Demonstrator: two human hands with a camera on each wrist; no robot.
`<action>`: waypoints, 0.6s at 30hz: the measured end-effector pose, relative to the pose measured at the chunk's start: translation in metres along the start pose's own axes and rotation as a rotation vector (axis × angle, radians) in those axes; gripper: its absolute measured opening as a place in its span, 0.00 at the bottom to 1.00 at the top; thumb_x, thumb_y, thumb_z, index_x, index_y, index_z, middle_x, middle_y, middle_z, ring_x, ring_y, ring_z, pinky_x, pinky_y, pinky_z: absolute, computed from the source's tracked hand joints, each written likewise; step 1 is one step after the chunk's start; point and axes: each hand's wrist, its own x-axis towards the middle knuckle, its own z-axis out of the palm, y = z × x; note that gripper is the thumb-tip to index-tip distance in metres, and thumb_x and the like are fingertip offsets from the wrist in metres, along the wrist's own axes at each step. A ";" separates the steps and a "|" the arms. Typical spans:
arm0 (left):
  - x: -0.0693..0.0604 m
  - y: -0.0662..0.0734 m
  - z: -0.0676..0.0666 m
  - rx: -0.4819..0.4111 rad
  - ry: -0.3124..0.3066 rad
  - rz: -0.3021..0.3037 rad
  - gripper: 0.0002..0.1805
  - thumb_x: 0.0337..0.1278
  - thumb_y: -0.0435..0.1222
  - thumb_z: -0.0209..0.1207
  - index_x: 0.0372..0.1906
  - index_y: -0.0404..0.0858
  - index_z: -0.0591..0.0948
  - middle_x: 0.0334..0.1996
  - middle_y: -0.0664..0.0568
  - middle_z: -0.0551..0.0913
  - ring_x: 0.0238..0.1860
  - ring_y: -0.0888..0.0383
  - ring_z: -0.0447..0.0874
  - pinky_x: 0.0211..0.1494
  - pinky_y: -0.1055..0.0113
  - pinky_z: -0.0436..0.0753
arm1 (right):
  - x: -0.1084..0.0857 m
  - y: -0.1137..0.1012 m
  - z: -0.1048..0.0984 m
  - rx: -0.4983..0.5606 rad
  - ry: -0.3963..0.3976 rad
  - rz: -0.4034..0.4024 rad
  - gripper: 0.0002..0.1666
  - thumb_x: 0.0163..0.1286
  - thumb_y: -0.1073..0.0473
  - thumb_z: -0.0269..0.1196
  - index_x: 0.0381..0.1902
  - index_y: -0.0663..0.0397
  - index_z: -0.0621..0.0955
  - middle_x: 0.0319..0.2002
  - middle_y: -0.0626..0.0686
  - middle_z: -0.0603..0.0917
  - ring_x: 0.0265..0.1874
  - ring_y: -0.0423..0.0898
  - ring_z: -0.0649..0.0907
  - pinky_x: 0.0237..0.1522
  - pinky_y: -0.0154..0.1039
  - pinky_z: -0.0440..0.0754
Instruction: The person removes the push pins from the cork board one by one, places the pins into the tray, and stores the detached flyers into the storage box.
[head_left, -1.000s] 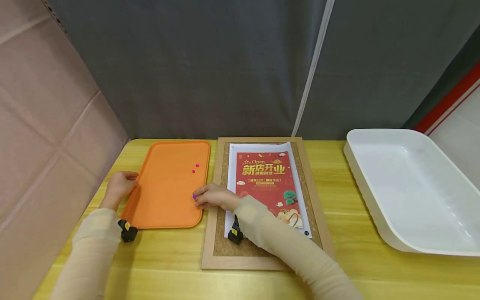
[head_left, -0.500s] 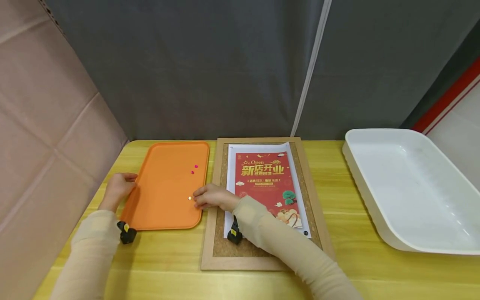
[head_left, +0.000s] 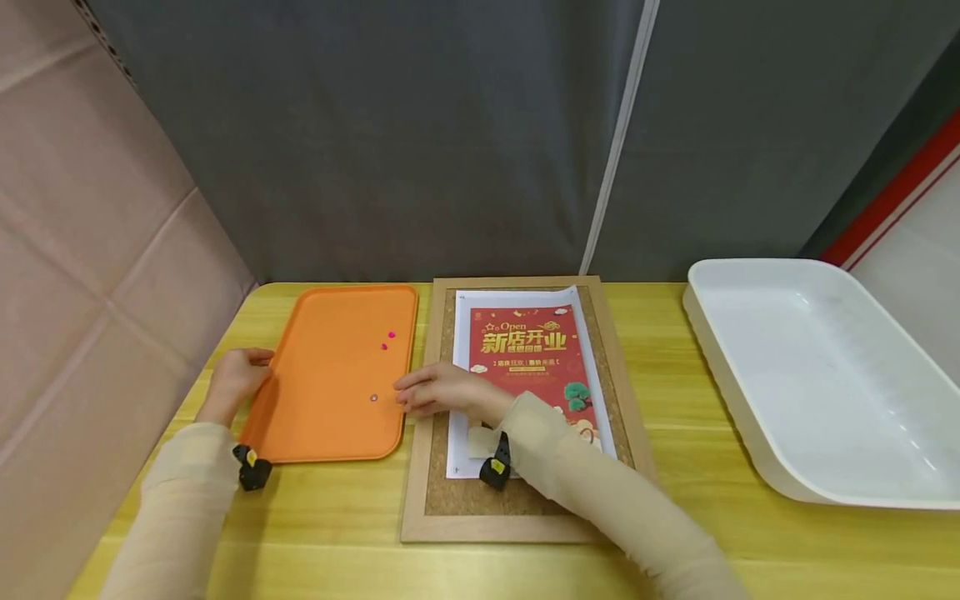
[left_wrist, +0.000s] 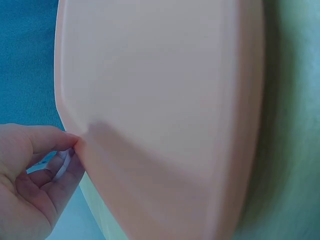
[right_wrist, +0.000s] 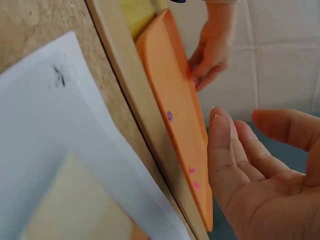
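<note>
At the left side of the orange tray (head_left: 322,400), my left hand (head_left: 236,379) pinches the rim; the left wrist view shows the thumb and a finger of the left hand (left_wrist: 35,175) on the tray's edge (left_wrist: 75,120). My right hand (head_left: 450,392) hovers by the tray's right edge, over the corkboard frame, fingers loosely extended and holding nothing. Inside the tray lies a small round purple piece (right_wrist: 170,115), silvery on top in the head view. Farther back in it lie two small pink pieces (head_left: 387,340), too small to identify.
Right of the tray is a wood-framed corkboard (head_left: 517,504) bearing a red poster (head_left: 525,350) on white paper, partly covered by the right arm. A large white tub (head_left: 817,375) stands at the far right. Behind the wooden table (head_left: 322,525) hangs a grey curtain (head_left: 390,150).
The right fingers, earlier at the purple piece, have let go of it and drawn back to the right. The piece now lies in the tray. The left hand stays at the rim.
</note>
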 end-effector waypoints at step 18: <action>-0.003 0.041 0.003 0.037 0.114 0.011 0.25 0.64 0.34 0.46 0.62 0.22 0.68 0.59 0.25 0.71 0.55 0.31 0.72 0.56 0.41 0.74 | -0.090 -0.007 -0.090 -0.120 0.209 -0.012 0.25 0.72 0.60 0.55 0.63 0.67 0.71 0.57 0.66 0.78 0.51 0.54 0.83 0.59 0.48 0.79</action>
